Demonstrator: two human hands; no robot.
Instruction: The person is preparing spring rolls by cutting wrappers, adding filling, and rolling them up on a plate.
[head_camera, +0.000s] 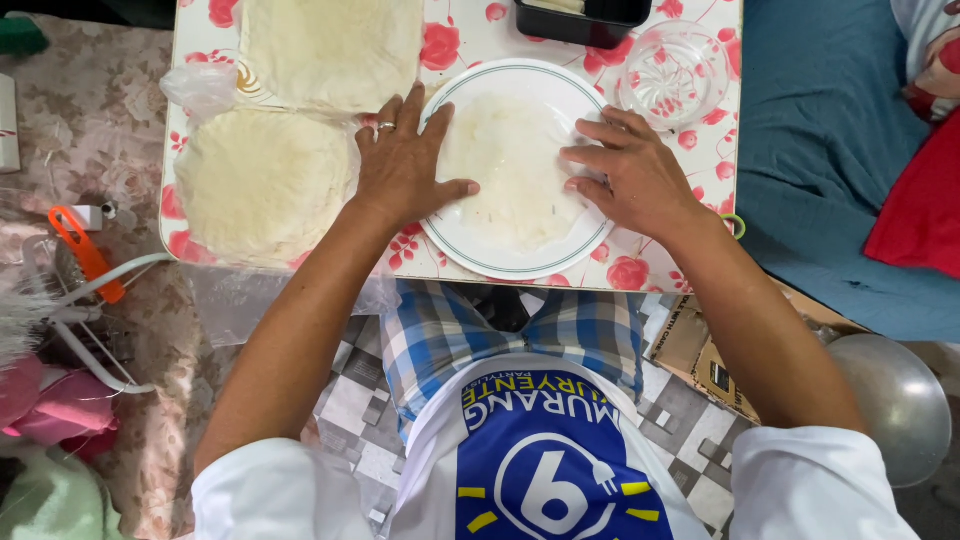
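My left hand lies flat and unclenched, gripping nothing, palm down over the left rim of the white plate, with the thumb reaching in onto the wrapper. My right hand is likewise spread and loose, fingertips pressing the wrapper's right edge, heel resting past the plate rim on the counter. The wrapper is a thin, translucent, damp-looking sheet spread across the plate's well, its margin wrinkled and stopping short of the thin green ring near the rim.

The plate sits close to the counter's near edge, so I have little room toward my lap. The counter is covered with a white surface printed with red roses. Just left of my left hand lies a round, pale, matte flatbread-like stack, and beyond it a second, squarer stack, both on clear plastic film. Behind the plate stands a black rectangular tray, its contents cropped by the frame, so I cannot tell what it holds. Right of that, a clear cut-glass bowl looks empty, though glare makes this uncertain. A blue cloth covers the area to the counter's right.
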